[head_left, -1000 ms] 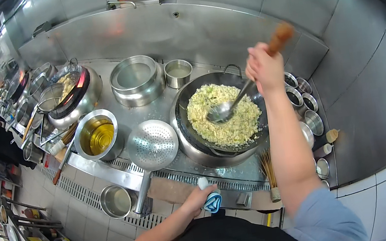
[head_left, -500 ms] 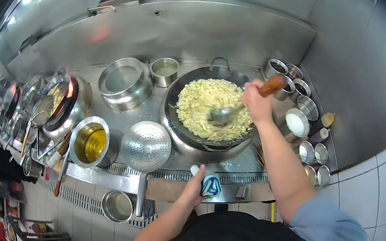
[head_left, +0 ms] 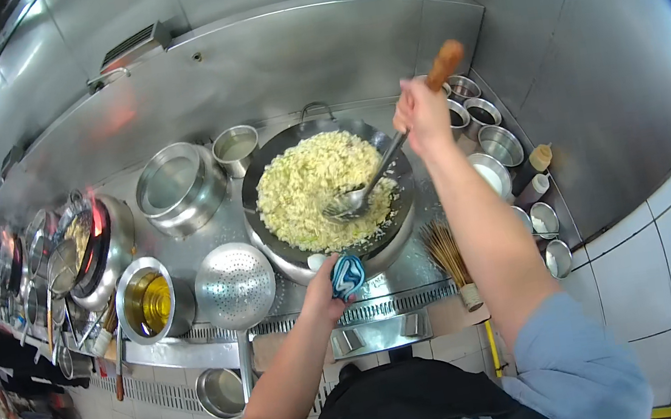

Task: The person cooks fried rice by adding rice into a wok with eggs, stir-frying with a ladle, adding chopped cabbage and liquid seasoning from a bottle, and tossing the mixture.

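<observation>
My right hand (head_left: 423, 116) is closed round the shaft of a ladle (head_left: 358, 198), below its wooden handle. The ladle's bowl is down in chopped, pale yellow-green food (head_left: 298, 185) that looks like fried rice with egg and greens. This food fills much of a large black wok (head_left: 389, 135) on the stove. At the wok's near edge, my left hand (head_left: 322, 297) is closed round a folded blue-and-white cloth (head_left: 348, 276). Whether the cloth grips the wok's rim or a handle there is hidden.
Left of the wok are a perforated strainer (head_left: 235, 285), a pot of yellow oil (head_left: 182, 304) and a wide steel pot (head_left: 181, 188). Seasoning tins (head_left: 501, 146) line the right side, near a bamboo brush (head_left: 442, 250). Another person (head_left: 12, 349) works far left.
The view has shifted, so the stove sits farther left. My right hand has raised the ladle's handle more steeply. My left hand with the cloth has moved up to the wok's near edge.
</observation>
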`<move>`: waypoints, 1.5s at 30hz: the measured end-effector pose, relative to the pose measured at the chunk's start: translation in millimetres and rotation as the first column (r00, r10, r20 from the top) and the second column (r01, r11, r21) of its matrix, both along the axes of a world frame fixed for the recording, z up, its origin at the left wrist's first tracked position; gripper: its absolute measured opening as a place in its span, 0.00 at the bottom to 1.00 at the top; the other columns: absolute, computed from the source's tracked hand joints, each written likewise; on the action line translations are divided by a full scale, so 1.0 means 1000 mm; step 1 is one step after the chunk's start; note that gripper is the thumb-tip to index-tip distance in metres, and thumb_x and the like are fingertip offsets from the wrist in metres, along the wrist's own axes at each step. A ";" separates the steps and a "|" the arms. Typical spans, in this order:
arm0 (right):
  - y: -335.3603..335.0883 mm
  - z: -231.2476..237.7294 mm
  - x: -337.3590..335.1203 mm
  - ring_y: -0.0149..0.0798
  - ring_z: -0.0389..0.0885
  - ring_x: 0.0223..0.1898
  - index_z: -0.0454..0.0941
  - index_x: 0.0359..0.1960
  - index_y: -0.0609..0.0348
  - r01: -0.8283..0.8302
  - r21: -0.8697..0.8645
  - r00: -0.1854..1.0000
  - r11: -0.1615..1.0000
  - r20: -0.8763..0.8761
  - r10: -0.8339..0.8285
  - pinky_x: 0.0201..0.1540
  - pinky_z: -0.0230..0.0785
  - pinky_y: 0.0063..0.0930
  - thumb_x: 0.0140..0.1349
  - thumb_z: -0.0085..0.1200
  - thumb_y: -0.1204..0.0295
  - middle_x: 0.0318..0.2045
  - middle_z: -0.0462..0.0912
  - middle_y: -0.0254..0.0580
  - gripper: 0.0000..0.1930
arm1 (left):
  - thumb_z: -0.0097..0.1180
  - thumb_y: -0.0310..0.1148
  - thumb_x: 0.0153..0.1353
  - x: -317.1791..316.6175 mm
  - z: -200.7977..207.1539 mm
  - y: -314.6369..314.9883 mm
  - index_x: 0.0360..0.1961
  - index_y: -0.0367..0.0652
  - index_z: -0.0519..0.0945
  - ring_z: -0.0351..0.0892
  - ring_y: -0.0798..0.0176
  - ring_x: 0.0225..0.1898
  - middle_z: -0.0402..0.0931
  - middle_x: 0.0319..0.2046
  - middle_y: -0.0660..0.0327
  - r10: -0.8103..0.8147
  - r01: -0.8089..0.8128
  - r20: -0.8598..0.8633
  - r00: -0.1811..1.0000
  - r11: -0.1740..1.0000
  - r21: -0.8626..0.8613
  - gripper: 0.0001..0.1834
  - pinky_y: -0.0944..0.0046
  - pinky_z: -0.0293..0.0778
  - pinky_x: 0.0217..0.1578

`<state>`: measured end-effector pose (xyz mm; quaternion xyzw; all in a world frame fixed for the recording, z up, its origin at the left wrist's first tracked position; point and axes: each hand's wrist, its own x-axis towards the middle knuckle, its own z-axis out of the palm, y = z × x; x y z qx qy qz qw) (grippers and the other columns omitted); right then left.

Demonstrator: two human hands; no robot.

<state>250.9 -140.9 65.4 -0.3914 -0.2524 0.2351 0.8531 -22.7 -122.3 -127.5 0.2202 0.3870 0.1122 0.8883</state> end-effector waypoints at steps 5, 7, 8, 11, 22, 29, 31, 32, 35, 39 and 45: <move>-0.016 0.020 0.011 0.27 0.56 0.08 0.60 0.16 0.50 0.071 0.199 0.981 0.977 0.162 -0.105 0.12 0.50 0.26 0.60 0.51 0.73 0.09 0.59 0.29 0.16 | 0.49 0.49 0.67 -0.006 0.011 -0.011 0.36 0.50 0.79 0.77 0.66 0.22 0.80 0.26 0.66 0.064 -0.065 -0.057 0.996 0.998 -0.026 0.15 0.67 0.62 0.14; 0.019 -0.039 -0.004 0.27 0.55 0.08 0.60 0.16 0.50 0.357 0.006 0.934 0.934 -0.016 -0.357 0.12 0.49 0.25 0.60 0.51 0.72 0.09 0.58 0.28 0.16 | 0.48 0.47 0.68 0.004 0.006 -0.008 0.36 0.48 0.78 0.78 0.66 0.23 0.80 0.26 0.64 0.080 -0.080 -0.027 0.996 0.997 0.000 0.15 0.66 0.63 0.14; 0.023 -0.038 0.006 0.27 0.55 0.08 0.60 0.16 0.50 0.354 0.008 0.935 0.935 -0.012 -0.354 0.12 0.49 0.25 0.60 0.51 0.72 0.09 0.58 0.28 0.16 | 0.48 0.46 0.69 0.009 0.004 -0.007 0.37 0.47 0.78 0.78 0.65 0.23 0.80 0.26 0.63 0.089 -0.089 -0.012 0.996 0.996 0.009 0.15 0.66 0.63 0.14; 0.038 0.000 0.013 0.27 0.56 0.08 0.61 0.16 0.50 -0.161 -0.083 0.985 0.983 -0.075 0.155 0.12 0.49 0.25 0.60 0.51 0.72 0.09 0.59 0.28 0.16 | 0.48 0.44 0.69 0.001 0.002 -0.009 0.39 0.46 0.76 0.78 0.65 0.23 0.80 0.28 0.62 0.172 -0.172 -0.013 0.985 0.985 0.015 0.13 0.66 0.64 0.14; 0.086 0.037 -0.016 0.28 0.56 0.07 0.62 0.17 0.50 -0.074 -0.282 0.978 0.957 0.168 0.125 0.10 0.49 0.28 0.58 0.55 0.72 0.09 0.61 0.27 0.15 | 0.52 0.47 0.66 -0.008 0.000 -0.012 0.38 0.49 0.77 0.79 0.64 0.23 0.80 0.26 0.65 0.217 -0.215 -0.085 0.972 0.976 0.035 0.13 0.63 0.65 0.15; 0.074 -0.018 0.001 0.26 0.59 0.08 0.64 0.23 0.52 0.356 -0.152 0.934 0.922 0.019 -0.357 0.10 0.50 0.26 0.58 0.54 0.72 0.10 0.61 0.26 0.11 | 0.49 0.58 0.65 -0.007 0.012 -0.031 0.48 0.52 0.76 0.79 0.56 0.43 0.80 0.42 0.60 0.167 -0.171 -0.063 0.984 0.983 -0.071 0.23 0.41 0.76 0.43; 0.073 0.009 0.009 0.27 0.60 0.08 0.65 0.24 0.53 0.076 -0.192 0.997 0.979 -0.016 -0.081 0.10 0.50 0.27 0.58 0.54 0.73 0.10 0.62 0.28 0.09 | 0.48 0.57 0.65 -0.010 0.012 -0.030 0.47 0.52 0.76 0.79 0.55 0.43 0.80 0.41 0.61 0.150 -0.140 0.045 0.988 0.977 -0.162 0.22 0.40 0.75 0.43; 0.070 0.023 -0.005 0.28 0.61 0.08 0.66 0.25 0.53 -0.234 -0.226 0.972 0.946 -0.078 0.222 0.10 0.51 0.27 0.58 0.53 0.73 0.10 0.63 0.29 0.08 | 0.48 0.53 0.66 -0.010 0.012 -0.020 0.46 0.51 0.77 0.79 0.55 0.41 0.80 0.38 0.61 0.163 -0.154 0.043 0.986 0.975 -0.162 0.19 0.42 0.76 0.41; 0.055 0.058 -0.067 0.31 0.64 0.09 0.68 0.25 0.57 -0.101 -0.264 0.987 0.959 0.094 0.130 0.12 0.56 0.31 0.57 0.52 0.72 0.11 0.66 0.33 0.07 | 0.48 0.45 0.66 0.004 -0.010 0.006 0.41 0.47 0.75 0.78 0.56 0.37 0.79 0.33 0.59 0.115 -0.119 -0.058 0.992 0.991 -0.055 0.13 0.48 0.77 0.34; 0.074 0.013 -0.068 0.28 0.59 0.08 0.66 0.26 0.57 0.260 -0.264 0.960 0.929 0.170 -0.221 0.10 0.50 0.28 0.59 0.54 0.72 0.11 0.63 0.30 0.09 | 0.43 0.36 0.68 -0.036 -0.007 -0.077 0.46 0.46 0.71 0.80 0.55 0.37 0.78 0.38 0.56 0.297 -0.297 -0.002 0.955 0.954 -0.039 0.09 0.50 0.79 0.36; 0.046 0.043 -0.098 0.28 0.60 0.08 0.64 0.24 0.57 0.181 -0.259 0.963 0.949 0.242 -0.118 0.11 0.51 0.28 0.59 0.53 0.72 0.11 0.63 0.31 0.11 | 0.40 0.34 0.68 -0.029 0.063 -0.064 0.38 0.43 0.72 0.79 0.56 0.28 0.78 0.31 0.57 0.245 -0.250 -0.106 0.964 0.968 -0.033 0.09 0.56 0.74 0.23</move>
